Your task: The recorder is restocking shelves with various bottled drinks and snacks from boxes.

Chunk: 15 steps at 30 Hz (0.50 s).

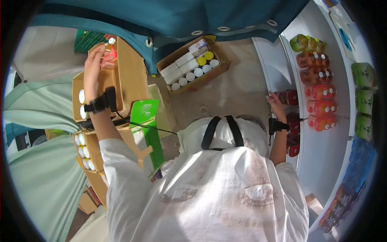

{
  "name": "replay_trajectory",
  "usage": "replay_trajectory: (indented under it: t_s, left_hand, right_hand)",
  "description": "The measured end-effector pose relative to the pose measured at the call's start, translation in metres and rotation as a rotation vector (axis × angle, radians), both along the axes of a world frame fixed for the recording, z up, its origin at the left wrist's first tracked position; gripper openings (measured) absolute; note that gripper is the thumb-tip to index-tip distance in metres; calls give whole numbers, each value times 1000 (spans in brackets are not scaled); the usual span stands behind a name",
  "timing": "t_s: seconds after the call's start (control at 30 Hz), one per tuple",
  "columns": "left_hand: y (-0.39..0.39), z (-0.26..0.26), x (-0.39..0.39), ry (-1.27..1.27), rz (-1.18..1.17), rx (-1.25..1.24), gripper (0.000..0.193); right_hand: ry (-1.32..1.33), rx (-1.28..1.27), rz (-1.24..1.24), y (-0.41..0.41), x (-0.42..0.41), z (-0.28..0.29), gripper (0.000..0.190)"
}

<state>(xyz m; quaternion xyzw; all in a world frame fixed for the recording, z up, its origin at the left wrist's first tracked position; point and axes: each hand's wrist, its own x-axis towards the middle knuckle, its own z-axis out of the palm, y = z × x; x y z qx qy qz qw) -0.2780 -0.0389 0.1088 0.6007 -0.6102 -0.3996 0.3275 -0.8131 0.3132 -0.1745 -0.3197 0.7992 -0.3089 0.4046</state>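
Observation:
At the upper left, my left hand (93, 68) reaches over an open cardboard box (131, 72). Its fingers are beside a clear plastic bottle (108, 59) with a white cap and a red-pink label, at the box's far end. Whether they grip the bottle cannot be told, as the thumb side is partly hidden. On the other side, my right hand (275, 106) holds nothing, its fingers loosely apart at the front edge of a white shelf (282, 69). Close beside it, dark red packs (287, 97) stand on the low shelf.
A cardboard box (208, 72) of white-capped and yellow-capped containers and white cartons lies on the floor ahead. Bottle packs (320, 107) line the right shelf. A green crate (90, 40), a green carton (145, 112) and a box of white-capped containers (90, 145) are at left. Blue cloth (181, 15) hangs ahead.

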Motion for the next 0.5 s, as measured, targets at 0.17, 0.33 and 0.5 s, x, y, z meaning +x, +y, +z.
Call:
replay_trajectory:
  t_s: [0.17, 0.33, 0.5]
  left_hand:
    - [-90, -36, 57, 54, 85, -38, 27]
    - [-134, -79, 54, 120, 118, 198, 30]
    - [-166, -115, 77, 292, 118, 387, 32]
  right_hand:
    - [-58, 32, 52, 6, 43, -1, 51]
    - [72, 154, 32, 44, 56, 16, 46]
    - [99, 238, -49, 72, 61, 29, 47]
